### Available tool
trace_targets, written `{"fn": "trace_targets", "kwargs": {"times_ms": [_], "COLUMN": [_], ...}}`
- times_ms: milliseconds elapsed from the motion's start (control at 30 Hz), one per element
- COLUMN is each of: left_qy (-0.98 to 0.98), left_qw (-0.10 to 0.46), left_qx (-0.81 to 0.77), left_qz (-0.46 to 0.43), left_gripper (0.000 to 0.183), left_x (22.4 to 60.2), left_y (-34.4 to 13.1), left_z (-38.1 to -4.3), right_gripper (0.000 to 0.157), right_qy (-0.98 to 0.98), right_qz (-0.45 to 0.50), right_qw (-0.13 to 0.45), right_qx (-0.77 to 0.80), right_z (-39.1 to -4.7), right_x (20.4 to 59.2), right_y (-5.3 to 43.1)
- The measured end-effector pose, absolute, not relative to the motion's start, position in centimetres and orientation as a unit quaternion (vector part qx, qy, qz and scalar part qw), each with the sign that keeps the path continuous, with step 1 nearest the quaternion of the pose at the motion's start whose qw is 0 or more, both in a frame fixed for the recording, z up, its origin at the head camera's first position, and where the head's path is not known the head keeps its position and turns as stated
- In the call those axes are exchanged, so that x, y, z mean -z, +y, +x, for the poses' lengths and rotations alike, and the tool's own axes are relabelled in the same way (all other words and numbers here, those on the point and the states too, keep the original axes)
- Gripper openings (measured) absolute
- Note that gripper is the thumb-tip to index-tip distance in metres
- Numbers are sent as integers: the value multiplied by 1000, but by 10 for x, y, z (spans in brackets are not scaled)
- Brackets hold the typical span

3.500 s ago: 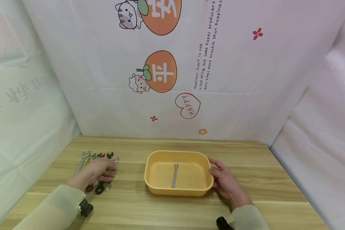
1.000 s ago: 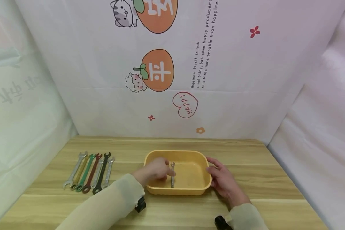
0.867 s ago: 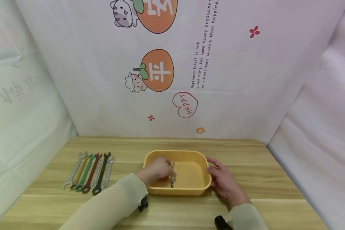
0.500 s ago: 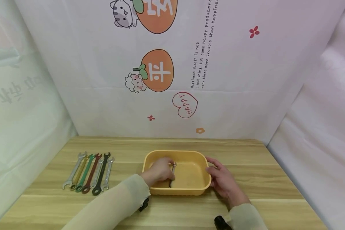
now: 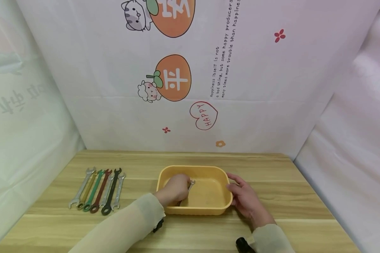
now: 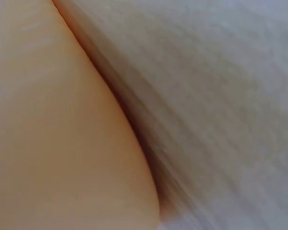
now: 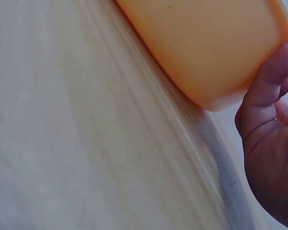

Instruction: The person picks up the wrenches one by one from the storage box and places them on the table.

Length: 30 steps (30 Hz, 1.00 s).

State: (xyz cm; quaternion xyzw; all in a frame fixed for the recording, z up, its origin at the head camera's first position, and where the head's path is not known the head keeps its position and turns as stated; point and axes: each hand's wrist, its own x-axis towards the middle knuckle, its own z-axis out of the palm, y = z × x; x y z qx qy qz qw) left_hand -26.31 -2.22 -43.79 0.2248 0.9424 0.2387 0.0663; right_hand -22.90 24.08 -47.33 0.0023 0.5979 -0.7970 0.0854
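In the head view, my left hand (image 5: 176, 189) is down inside the yellow plastic bin (image 5: 209, 211), gripping a small silver wrench (image 5: 192, 183). The wrench slants, its open-ended head showing beyond my fingers and its middle hidden beneath the hand. My right hand (image 5: 247, 200) holds the bin's right end, thumb by the rim. The right wrist view shows that thumb (image 7: 273, 76) against the outside of the bin (image 7: 206, 48) near a corner. The left wrist view has only the bin's outer wall (image 6: 62, 143) and the tabletop, with no hand in sight.
On the left of the wooden table (image 5: 190, 239) several wrenches lie side by side: silver (image 5: 82, 188), gold (image 5: 87, 189), green (image 5: 94, 191), dark red (image 5: 101, 191), black (image 5: 112, 191) and more silver ones. A printed white cloth (image 5: 256, 116) hangs behind, with white sheets at both sides.
My left hand has moved from the row of wrenches into the bin and onto the small wrench. That wrench has turned from nearly upright in view to slanted. My right hand stays at the bin.
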Motion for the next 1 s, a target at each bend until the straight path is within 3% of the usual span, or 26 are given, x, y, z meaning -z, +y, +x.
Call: {"fn": "trace_targets", "kwargs": {"times_ms": [500,1000], "left_qy": [954,890], "left_qw": [44,171], "left_qx": [-191,-395], "left_qz": [227,146], "left_gripper": [20,59], "left_x": [443,432], "left_y": [-24,-34], "left_z": [-265,-278], "right_gripper": [56,56], "right_qy": [601,602], "right_qz": [5,0], "right_qw": [80,90], "right_qx": [795,794], "right_z": [-229,-228], "right_x": [474,471], "right_y": [240,241]}}
